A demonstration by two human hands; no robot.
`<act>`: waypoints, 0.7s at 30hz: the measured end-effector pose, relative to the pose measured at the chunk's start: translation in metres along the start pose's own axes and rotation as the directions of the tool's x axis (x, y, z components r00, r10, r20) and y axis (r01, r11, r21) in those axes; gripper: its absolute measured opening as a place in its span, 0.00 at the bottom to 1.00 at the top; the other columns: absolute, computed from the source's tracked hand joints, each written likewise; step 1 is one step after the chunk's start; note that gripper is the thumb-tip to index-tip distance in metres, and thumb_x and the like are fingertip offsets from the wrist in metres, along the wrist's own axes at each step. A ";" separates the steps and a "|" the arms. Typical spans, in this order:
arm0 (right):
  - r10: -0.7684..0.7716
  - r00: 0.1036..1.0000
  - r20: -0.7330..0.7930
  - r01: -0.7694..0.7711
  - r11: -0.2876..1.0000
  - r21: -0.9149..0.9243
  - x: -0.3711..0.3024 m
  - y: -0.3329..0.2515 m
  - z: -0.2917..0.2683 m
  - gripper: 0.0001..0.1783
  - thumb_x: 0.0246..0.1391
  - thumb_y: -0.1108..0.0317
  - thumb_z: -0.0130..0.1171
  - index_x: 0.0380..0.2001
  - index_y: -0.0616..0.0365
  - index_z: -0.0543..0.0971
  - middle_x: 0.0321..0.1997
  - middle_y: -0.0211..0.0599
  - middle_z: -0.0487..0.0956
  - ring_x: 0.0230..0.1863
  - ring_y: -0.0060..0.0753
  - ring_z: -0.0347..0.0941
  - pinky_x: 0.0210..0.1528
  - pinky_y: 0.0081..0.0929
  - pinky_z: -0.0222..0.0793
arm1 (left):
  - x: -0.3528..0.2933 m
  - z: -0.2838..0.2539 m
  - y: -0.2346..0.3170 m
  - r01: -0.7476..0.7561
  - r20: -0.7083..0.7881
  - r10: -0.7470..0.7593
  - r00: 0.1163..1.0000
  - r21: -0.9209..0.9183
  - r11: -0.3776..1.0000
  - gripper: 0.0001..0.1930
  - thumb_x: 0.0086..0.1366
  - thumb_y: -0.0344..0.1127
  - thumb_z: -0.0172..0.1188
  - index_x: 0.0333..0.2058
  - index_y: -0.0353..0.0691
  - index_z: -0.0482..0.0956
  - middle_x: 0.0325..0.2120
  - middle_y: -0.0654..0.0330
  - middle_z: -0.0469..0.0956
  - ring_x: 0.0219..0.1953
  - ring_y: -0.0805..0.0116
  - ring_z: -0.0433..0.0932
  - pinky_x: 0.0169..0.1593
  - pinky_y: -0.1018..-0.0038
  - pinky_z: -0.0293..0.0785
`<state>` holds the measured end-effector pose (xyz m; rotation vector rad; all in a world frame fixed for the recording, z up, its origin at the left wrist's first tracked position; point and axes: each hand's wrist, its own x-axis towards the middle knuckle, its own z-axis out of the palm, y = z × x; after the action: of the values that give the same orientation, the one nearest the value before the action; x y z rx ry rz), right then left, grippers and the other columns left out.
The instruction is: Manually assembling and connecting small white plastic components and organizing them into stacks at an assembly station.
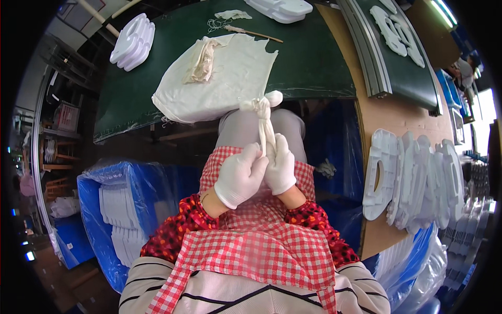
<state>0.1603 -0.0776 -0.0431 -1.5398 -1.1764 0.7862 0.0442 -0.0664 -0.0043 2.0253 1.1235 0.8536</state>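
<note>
as hands pinch, cloth extends beyond.

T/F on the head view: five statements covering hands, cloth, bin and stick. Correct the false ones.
1. A large off-white cloth sheet lies on the dark green tabletop. True.
2. The white-gloved left hand rests flat on the sheet. False: the left hand grips a knotted white cloth strip.
3. The white-gloved right hand also grips the strip. True.
4. The blue plastic-lined bin at left holds only cloth. False: the bin holds white moulded pieces.
5. A thin brown stick lies on the tabletop. True.
</note>
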 end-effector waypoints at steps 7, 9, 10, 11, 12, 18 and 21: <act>-0.028 0.991 0.128 0.004 0.983 0.183 -0.009 0.035 0.012 0.13 0.54 0.65 0.56 0.36 0.58 0.65 0.28 0.53 0.77 0.33 0.58 0.76 0.28 0.40 0.70 | 0.006 -0.005 0.001 -0.125 0.278 0.060 0.959 0.221 0.967 0.07 0.61 0.32 0.55 0.30 0.35 0.69 0.18 0.48 0.74 0.21 0.49 0.76 0.23 0.61 0.68; -0.044 0.989 0.140 0.017 0.982 0.189 -0.014 0.025 0.000 0.13 0.53 0.65 0.57 0.36 0.58 0.66 0.28 0.50 0.77 0.33 0.55 0.77 0.30 0.38 0.70 | 0.006 -0.008 0.003 -0.107 0.318 0.048 0.947 0.173 0.979 0.07 0.62 0.32 0.54 0.31 0.36 0.69 0.19 0.48 0.74 0.22 0.50 0.76 0.24 0.61 0.69; -0.042 0.980 0.196 0.011 0.988 0.154 -0.016 0.023 -0.004 0.13 0.53 0.65 0.57 0.36 0.59 0.66 0.28 0.50 0.77 0.33 0.54 0.77 0.31 0.37 0.70 | 0.006 -0.011 0.005 -0.087 0.355 0.037 0.934 0.124 0.988 0.06 0.62 0.33 0.53 0.31 0.36 0.69 0.19 0.48 0.75 0.23 0.50 0.76 0.25 0.61 0.69; -0.037 0.967 0.251 0.007 0.993 0.118 -0.016 0.022 -0.008 0.13 0.53 0.65 0.57 0.37 0.59 0.67 0.29 0.49 0.77 0.34 0.53 0.77 0.31 0.35 0.70 | 0.007 -0.017 0.005 -0.085 0.359 0.032 0.933 0.133 0.987 0.06 0.62 0.33 0.53 0.31 0.36 0.69 0.19 0.48 0.75 0.23 0.50 0.76 0.25 0.61 0.69; 0.098 0.908 0.407 -0.123 0.992 0.036 -0.017 0.018 -0.018 0.12 0.58 0.72 0.52 0.44 0.64 0.69 0.40 0.36 0.75 0.40 0.22 0.69 0.40 0.22 0.67 | 0.010 -0.026 0.002 -0.130 0.441 0.102 0.891 0.033 0.991 0.06 0.62 0.33 0.53 0.32 0.36 0.70 0.20 0.49 0.75 0.23 0.50 0.76 0.26 0.61 0.69; 0.131 0.793 0.595 -0.250 0.961 0.121 -0.016 0.011 -0.051 0.12 0.62 0.64 0.51 0.41 0.62 0.71 0.28 0.28 0.72 0.28 0.21 0.67 0.32 0.22 0.66 | 0.045 -0.064 0.015 -0.632 0.407 0.564 0.719 0.046 0.773 0.15 0.50 0.30 0.62 0.39 0.41 0.76 0.30 0.56 0.76 0.31 0.55 0.76 0.36 0.60 0.70; 0.025 0.788 0.615 -0.136 0.982 0.134 -0.016 0.006 -0.060 0.13 0.61 0.62 0.53 0.39 0.62 0.72 0.30 0.36 0.75 0.30 0.27 0.72 0.34 0.26 0.68 | 0.046 -0.051 0.016 -0.737 0.557 0.561 0.612 0.146 0.660 0.18 0.45 0.30 0.64 0.39 0.43 0.74 0.34 0.59 0.75 0.33 0.57 0.75 0.40 0.60 0.68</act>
<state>0.2109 -0.1116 -0.0330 -1.2205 -1.4594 1.4858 0.0306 -0.0205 0.0480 2.8416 0.2100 0.4190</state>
